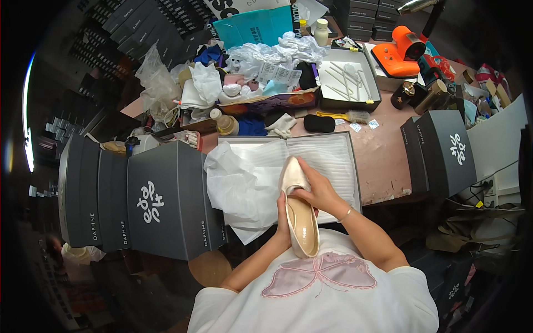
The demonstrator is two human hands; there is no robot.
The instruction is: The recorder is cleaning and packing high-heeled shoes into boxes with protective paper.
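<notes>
The right hand (321, 192) pinches the front of a pale cream, pointed-toe shoe with a smooth upper (293, 176), thumb at the shoe's opening and fingers along the right side near the toe. The left hand (283, 221) is closed along the shoe's left side, thumb up against the edge; its other fingers are hidden underneath. The shoe is held between the two hands, toe pointing away from the person, its beige insole facing up, in front of the white shirt.

The step in hand looks like handling or checking the shoe up close. The next move, I judge, calls for a steady two-handed hold and light fingertips, since a pale upper would mark easily.

Just beyond is an open, shallow grey cardboard box (357, 186) with ribbed white padding (322, 152) on its right and crumpled white tissue paper (240, 180) spilling over its near left edge. Farther out on the worn pink counter (383, 166) lie a black oval pad (319, 124) and a yellow-handled brush (355, 116). Large dark grey shoe boxes stand to the left (166, 216) and right (447, 161).
</notes>
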